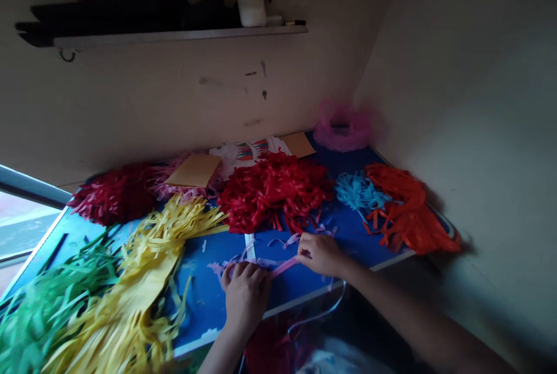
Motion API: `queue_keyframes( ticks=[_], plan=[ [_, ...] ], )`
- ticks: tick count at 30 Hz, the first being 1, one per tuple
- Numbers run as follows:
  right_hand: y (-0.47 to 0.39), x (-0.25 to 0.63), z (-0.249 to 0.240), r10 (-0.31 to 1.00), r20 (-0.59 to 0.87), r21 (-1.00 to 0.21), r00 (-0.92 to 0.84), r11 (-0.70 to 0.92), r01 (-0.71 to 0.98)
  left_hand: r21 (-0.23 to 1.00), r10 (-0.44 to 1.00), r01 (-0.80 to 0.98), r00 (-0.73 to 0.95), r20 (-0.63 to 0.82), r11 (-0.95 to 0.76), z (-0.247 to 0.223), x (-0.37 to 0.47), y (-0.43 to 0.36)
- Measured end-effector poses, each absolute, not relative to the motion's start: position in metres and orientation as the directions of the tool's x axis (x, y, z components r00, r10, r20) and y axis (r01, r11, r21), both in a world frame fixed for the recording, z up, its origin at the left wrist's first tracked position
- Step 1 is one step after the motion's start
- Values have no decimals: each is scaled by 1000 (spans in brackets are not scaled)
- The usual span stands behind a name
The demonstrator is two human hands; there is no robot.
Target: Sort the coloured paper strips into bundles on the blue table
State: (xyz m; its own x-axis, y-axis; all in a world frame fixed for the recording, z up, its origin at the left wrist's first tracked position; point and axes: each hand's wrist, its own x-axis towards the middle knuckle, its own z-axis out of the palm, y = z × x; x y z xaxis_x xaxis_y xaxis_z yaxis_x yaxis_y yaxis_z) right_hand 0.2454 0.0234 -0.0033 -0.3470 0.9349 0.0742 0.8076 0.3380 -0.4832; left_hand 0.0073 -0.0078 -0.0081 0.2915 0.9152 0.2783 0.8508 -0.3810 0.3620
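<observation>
A narrow strip of pink fringed paper [284, 267] stretches between my two hands, just above the near part of the blue table [204, 298]. My left hand [247, 286] is closed over its left end, fingers curled down, with lilac fringe showing past the fingertips. My right hand [319, 253] pinches the strip's other end between thumb and bent fingers. Loose lilac shreds [291, 239] lie just behind the hands. Beyond them sits a big heap of red fringed paper [274, 191].
Yellow fringed paper [152, 272] and green fringe [56, 287] cover the left side. Orange fringe [404, 206] and blue fringe [361, 191] lie at the right. Dark red fringe [117, 191], brown card [195, 170] and pink netting [343, 130] are at the back, below a wall shelf [183, 36].
</observation>
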Motion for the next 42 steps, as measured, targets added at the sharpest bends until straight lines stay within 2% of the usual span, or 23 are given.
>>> queue_keyframes(
  ticks=[5, 11, 13, 17, 21, 27, 32, 37, 39, 42],
  plan=[
    [29, 239, -2, 956, 22, -472, -293, 269, 840, 256, 927, 895, 323, 189, -365, -3, 13, -3],
    [27, 244, 3, 952, 56, -466, -300, 291, 836, 125, 814, 828, 491, 308, -547, 1, 21, -7],
    [25, 245, 3, 923, 95, -450, -373, 374, 811, 131, 791, 803, 519, 324, -581, -3, 20, -7],
    [22, 243, -6, 782, 207, -305, -589, 623, 720, 217, 790, 780, 494, 362, -587, -10, 21, -3],
    [27, 240, -14, 756, 228, -273, -614, 655, 705, 263, 791, 786, 412, 452, -560, -15, 26, -4],
    [22, 226, -4, 780, 254, -298, -572, 626, 721, 194, 737, 815, 356, 575, -546, -11, 27, -3],
    [27, 230, 7, 828, 204, -244, -522, 559, 792, 185, 702, 823, 315, 638, -537, 5, 21, 0],
    [31, 277, 40, 932, 83, -185, -353, 362, 914, 137, 704, 845, 329, 629, -517, 0, 15, 2],
    [21, 279, 55, 948, 93, -235, -305, 319, 918, 122, 707, 855, 327, 628, -503, -5, 17, 2],
    [0, 252, 53, 923, 257, -353, -285, 364, 862, 126, 692, 848, 324, 645, -514, -8, 25, 0]
  ],
)
